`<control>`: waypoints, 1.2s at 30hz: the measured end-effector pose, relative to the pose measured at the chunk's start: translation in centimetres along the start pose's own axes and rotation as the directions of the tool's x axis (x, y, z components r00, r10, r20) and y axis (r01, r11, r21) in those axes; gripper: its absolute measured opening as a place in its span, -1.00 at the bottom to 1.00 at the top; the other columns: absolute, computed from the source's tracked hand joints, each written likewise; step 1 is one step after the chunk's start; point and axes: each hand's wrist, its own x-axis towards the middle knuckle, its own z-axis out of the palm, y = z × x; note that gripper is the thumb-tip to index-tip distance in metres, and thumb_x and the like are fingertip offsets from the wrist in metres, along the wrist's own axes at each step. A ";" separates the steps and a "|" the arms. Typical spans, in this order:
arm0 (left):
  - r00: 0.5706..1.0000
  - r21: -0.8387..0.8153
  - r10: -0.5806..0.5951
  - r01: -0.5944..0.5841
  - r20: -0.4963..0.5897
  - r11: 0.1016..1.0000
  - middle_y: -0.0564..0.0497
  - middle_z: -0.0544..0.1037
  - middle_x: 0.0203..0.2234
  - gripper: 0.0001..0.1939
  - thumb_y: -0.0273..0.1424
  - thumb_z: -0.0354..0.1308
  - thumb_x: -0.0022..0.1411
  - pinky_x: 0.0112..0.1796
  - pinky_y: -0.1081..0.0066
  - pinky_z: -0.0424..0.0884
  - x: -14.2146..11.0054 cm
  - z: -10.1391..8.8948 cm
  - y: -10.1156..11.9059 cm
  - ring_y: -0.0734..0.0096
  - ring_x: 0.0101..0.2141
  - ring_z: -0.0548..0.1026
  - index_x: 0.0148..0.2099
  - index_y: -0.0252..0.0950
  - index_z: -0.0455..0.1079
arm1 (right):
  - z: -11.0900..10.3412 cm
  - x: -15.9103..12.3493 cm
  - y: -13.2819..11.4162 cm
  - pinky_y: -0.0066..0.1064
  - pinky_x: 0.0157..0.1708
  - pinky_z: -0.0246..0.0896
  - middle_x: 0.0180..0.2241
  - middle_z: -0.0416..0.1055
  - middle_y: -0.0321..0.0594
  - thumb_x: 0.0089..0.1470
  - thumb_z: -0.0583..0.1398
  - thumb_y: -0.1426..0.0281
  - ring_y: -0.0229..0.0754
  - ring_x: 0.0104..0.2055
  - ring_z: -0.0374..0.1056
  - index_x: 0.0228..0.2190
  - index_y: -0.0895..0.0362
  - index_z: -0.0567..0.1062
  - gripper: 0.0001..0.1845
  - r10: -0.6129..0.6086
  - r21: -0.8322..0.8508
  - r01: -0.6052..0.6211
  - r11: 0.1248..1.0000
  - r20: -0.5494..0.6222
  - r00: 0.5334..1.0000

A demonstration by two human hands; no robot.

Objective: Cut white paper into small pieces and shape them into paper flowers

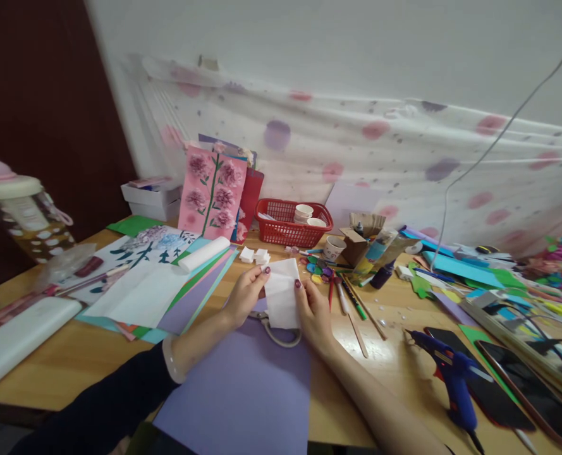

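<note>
Between my two hands is a piece of thin white paper (281,297), held upright above the table. My left hand (246,292) pinches its left edge between thumb and fingers. On the opposite edge, my right hand (315,311) grips it with the thumb in front. Just behind and below the paper lies a pair of scissors (284,343), its grey handle loop showing and its blades mostly hidden. A large purple sheet (243,392) lies flat under the scissors. Small folded white paper pieces (255,255) sit beyond my left hand.
Coloured sheets and a white paper roll (205,254) lie left. A red basket (294,239) with paper cups stands at the back, near a pink flower picture (213,193). Pens and sticks lie right of my hands. A blue glue gun (451,373) and phones (537,385) are at right.
</note>
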 end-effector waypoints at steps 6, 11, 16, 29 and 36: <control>1.000 -0.006 0.001 -0.001 -0.018 1.000 -0.02 0.56 -0.43 -0.65 -0.19 0.22 0.03 -0.33 0.40 0.43 0.1 -0.1 0.3 0.34 -0.37 0.53 -0.23 -0.36 0.41 | 0.0 0.2 0.0 -0.47 -0.53 0.00 -0.58 0.18 -0.34 0.19 -0.06 0.18 -0.27 -0.52 0.11 -0.55 0.10 0.20 -0.64 -0.029 -0.093 0.028 0.995 -0.011 1.000; 1.000 -0.010 -0.021 0.021 -0.003 1.000 -0.07 0.58 -0.38 -0.63 -0.23 0.25 0.01 -0.34 0.39 0.44 0.0 0.0 0.4 0.33 -0.37 0.54 -0.18 -0.38 0.41 | 0.1 0.2 -0.6 -0.47 -0.56 0.00 -0.59 0.18 -0.33 0.18 -0.05 0.19 -0.27 -0.54 0.10 -0.54 0.10 0.21 -0.66 -0.005 -0.041 0.004 0.999 -0.030 1.000; 0.995 0.083 -0.038 0.030 0.092 0.996 -0.11 0.60 -0.35 -0.58 -0.35 0.31 -0.06 -0.32 0.37 0.44 -0.4 0.4 0.3 0.30 -0.37 0.55 -0.13 -0.41 0.40 | 0.1 0.4 -0.2 -0.48 -0.57 0.02 -0.55 0.19 -0.32 0.17 -0.04 0.17 -0.28 -0.53 0.10 -0.51 0.10 0.21 -0.67 0.051 0.059 -0.047 0.997 -0.054 0.997; 0.976 0.115 0.171 -0.187 0.139 0.976 -0.04 0.52 -0.23 -0.50 -0.45 0.24 0.02 -0.38 0.42 0.45 -0.5 0.1 -0.2 0.42 -0.43 0.55 -0.12 -0.18 -0.01 | 0.1 0.4 0.5 -0.46 -0.51 0.08 -0.54 0.21 -0.32 0.20 -0.08 0.19 -0.26 -0.49 0.14 -0.49 0.10 0.20 -0.68 -0.008 -0.042 0.003 0.999 -0.107 0.994; 0.963 0.260 0.170 -0.222 0.209 0.940 0.04 0.45 -0.31 -0.68 -0.45 0.20 0.04 -0.43 0.56 0.37 -0.9 0.4 -0.6 0.52 -0.40 0.49 -0.20 -0.23 0.14 | 0.1 0.5 0.3 -0.46 -0.50 0.08 -0.53 0.20 -0.32 0.21 -0.10 0.20 -0.26 -0.49 0.12 -0.50 0.08 0.18 -0.69 -0.040 -0.067 0.032 0.997 -0.121 0.992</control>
